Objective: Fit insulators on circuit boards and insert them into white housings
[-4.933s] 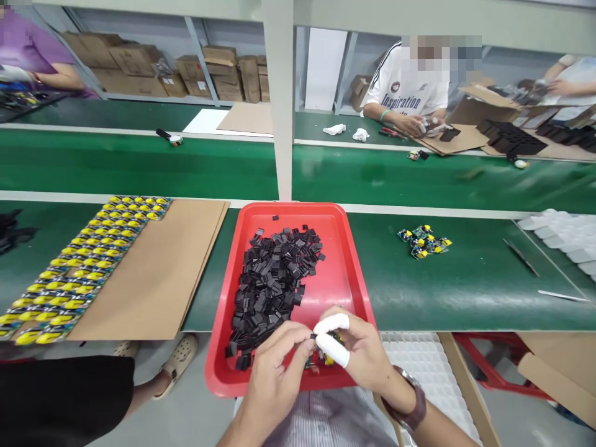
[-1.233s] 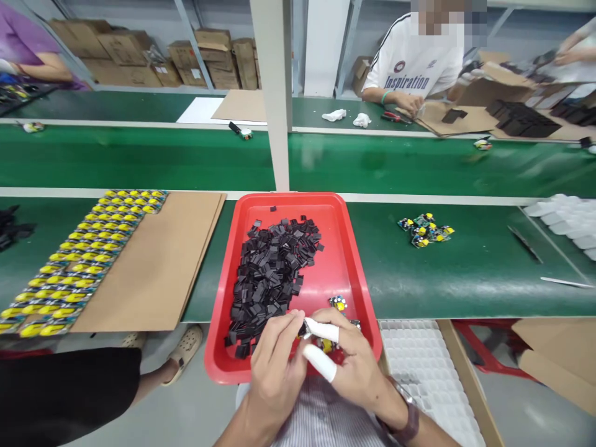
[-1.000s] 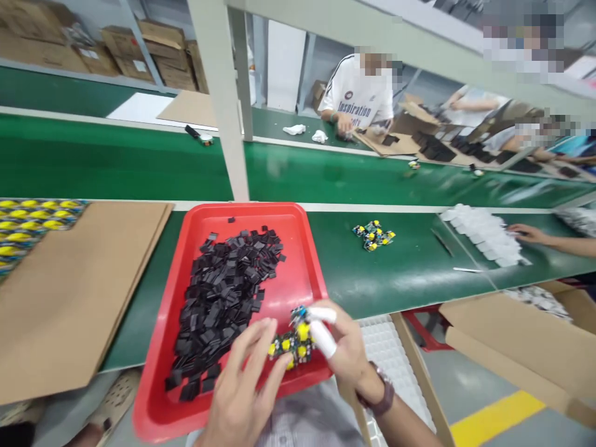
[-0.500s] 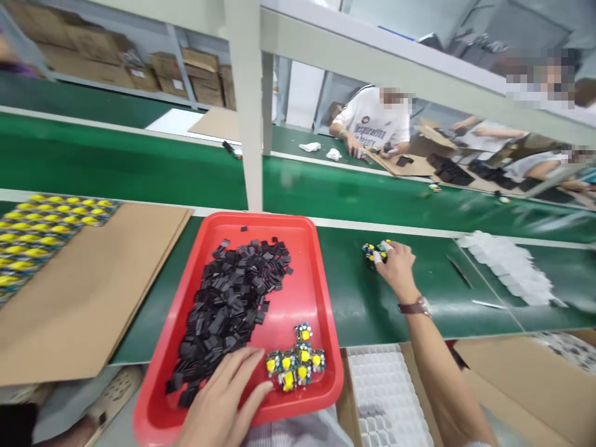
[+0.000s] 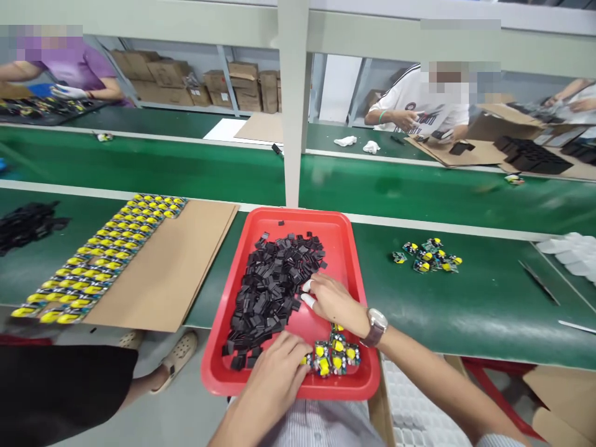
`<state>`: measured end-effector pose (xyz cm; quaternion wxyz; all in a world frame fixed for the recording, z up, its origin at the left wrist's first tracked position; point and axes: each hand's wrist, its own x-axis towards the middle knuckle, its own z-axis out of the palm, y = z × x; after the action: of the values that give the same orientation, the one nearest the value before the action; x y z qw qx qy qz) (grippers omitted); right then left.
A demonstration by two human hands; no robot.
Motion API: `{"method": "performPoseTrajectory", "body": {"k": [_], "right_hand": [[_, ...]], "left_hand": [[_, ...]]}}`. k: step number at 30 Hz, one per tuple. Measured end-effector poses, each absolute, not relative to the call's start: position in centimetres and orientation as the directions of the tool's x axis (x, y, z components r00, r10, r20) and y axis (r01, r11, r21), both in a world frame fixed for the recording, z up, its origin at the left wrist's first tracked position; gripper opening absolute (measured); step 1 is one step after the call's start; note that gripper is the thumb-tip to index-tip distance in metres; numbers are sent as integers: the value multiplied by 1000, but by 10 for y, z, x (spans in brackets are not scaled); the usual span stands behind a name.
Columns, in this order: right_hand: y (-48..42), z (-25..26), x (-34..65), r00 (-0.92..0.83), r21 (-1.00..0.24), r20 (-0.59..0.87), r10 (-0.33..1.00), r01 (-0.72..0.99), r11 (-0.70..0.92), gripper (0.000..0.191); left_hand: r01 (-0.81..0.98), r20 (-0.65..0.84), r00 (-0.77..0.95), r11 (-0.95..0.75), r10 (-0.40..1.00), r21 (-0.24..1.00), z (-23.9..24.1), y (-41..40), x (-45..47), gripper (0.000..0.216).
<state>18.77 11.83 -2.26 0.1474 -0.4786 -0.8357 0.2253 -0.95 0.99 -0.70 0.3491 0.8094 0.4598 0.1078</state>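
Note:
A red tray (image 5: 342,248) holds a heap of small black flat pieces (image 5: 270,285). Several small circuit boards with yellow-topped components (image 5: 338,360) lie in its near right corner. My left hand (image 5: 282,366) is over the near edge, thumb and fingertips closed around the leftmost circuit board (image 5: 306,360), which they partly cover. White covers are on the thumb and forefinger of my right hand (image 5: 335,304). These fingertips are a little apart at the right edge of the black heap, and nothing shows between them.
More circuit boards (image 5: 431,256) lie loose on the green bench (image 5: 465,310) to the right, near tweezers (image 5: 539,280). On the left, rows of yellow-topped boards (image 5: 112,248) cover part of a cardboard sheet (image 5: 172,273). A post (image 5: 292,124) rises behind the tray. Co-workers sit opposite.
My right hand has come from the loose boards on the bench into the tray, to the black pieces. My left hand's fingers have curled around a board. The view has turned left.

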Motion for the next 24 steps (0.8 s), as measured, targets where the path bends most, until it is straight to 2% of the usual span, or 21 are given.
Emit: {"method": "performPoseTrajectory", "body": {"k": [2,4,5,7,8,10,12,15,19,24], "right_hand": [[117,-22,193,-465,-551,32,885,731,404,8],[109,-17,198,-437,-585,29,899,722,370,8],[102,-13,200,-421,-610,30,906,711,351,8],[86,-3,201,-364,-708,74,928,637,306,7],[76,3,200,-331,-770,117,936,566,296,9],[57,14,196,-267,-869,214,940,386,308,17],[40,22,191,-239,-910,277,930,246,334,27],[23,26,183,-181,-941,280,943,145,307,36],[13,20,174,-92,-969,216,972,105,226,33],[9,14,168,-31,-974,178,984,140,180,28]], "left_hand": [[647,-116,502,-284,857,707,-10,5,-16,25],[560,-94,404,-164,910,812,-10,3,-23,28],[469,-110,351,-73,930,880,-10,4,-26,29],[181,-212,265,167,941,969,-7,6,-31,28],[3,-286,254,295,924,956,-5,7,-33,29],[-316,-399,278,476,873,821,-1,11,-33,31],[-488,-429,317,534,846,691,4,14,-31,36],[-527,-402,353,534,845,661,8,17,-27,40],[-456,-352,363,494,862,740,8,17,-22,41],[-347,-246,305,348,920,871,6,15,-18,36]]}}
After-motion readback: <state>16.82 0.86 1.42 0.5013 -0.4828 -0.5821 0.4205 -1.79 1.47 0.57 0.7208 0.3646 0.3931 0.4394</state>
